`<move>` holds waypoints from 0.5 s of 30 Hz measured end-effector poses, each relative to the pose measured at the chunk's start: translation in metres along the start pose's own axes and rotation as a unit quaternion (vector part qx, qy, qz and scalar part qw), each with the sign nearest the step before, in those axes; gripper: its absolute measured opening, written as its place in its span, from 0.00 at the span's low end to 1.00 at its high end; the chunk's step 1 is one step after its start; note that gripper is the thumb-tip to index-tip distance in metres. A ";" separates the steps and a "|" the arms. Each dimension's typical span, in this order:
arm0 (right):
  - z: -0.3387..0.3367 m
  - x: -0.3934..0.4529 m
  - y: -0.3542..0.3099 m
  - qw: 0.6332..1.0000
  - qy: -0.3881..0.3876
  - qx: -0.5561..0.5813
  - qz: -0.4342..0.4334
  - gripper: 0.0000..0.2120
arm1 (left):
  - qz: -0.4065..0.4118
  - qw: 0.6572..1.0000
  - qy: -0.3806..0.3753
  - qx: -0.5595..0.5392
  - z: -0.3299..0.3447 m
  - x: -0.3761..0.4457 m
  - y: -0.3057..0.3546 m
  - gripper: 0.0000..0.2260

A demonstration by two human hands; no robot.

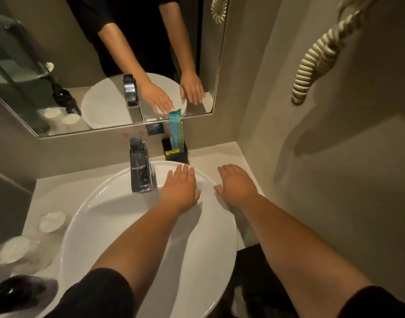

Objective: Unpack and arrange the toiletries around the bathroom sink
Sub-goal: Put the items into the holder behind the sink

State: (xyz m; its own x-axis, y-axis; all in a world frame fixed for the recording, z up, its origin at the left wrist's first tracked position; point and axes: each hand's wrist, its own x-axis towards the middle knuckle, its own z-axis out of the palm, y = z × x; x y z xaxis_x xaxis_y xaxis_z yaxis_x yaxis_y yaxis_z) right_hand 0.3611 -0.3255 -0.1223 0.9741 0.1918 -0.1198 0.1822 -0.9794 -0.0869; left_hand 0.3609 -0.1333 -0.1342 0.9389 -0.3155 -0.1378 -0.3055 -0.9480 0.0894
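Observation:
A white oval sink [100,216] sits on a pale counter, with a chrome faucet [139,168] at its back. Behind the sink a black holder [176,153] stands against the wall, with a tall teal packet [176,129] upright in it and a small yellow packet [171,152] at its rim. My left hand [179,188] hovers flat over the back of the basin, fingers apart, holding nothing. My right hand [237,183] lies flat, palm down, on the sink's right rim and the counter, also holding nothing.
Two wrapped white cups [51,221] [14,249] and a dark pump bottle [16,292] stand on the counter left of the sink. A mirror [59,65] hangs above. On the right wall hangs a cream coiled cord [316,58]. A wall closes in on the right.

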 end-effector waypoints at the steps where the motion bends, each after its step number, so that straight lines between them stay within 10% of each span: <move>1: 0.001 -0.005 -0.003 1.000 0.000 -0.001 -0.006 0.31 | -0.004 1.000 0.003 -0.003 -0.001 -0.005 0.000 0.32; 15: 0.014 -0.078 -0.043 0.985 0.047 -0.001 -0.166 0.31 | -0.108 0.987 0.112 0.025 0.003 -0.124 0.016 0.28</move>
State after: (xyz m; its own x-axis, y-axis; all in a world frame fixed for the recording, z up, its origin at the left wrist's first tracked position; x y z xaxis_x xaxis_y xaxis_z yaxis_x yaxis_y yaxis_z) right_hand 0.2751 -0.2977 -0.1233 0.8686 0.4954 0.0068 0.4933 -0.8636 -0.1046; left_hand 0.2390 -0.1094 -0.1188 0.9928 -0.0936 0.0747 -0.0962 -0.9949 0.0316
